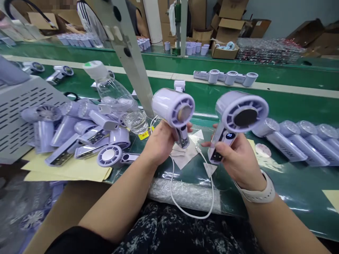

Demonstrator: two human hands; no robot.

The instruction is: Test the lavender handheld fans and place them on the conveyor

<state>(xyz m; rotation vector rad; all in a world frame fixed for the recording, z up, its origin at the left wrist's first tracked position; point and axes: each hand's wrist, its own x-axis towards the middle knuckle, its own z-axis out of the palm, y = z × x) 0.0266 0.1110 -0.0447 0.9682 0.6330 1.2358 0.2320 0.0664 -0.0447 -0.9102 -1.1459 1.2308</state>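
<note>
Lilac fans (173,107) (239,114) in both hands (159,143) (237,160)

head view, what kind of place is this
Most likely a factory assembly line: a long green conveyor belt, a heap of identical lilac plastic handheld fans, stacked cardboard boxes, and each hand gripping one fan.

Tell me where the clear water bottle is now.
The water bottle lies tilted left of centre, resting on the pile of lilac fans, beside the grey metal post.
</note>
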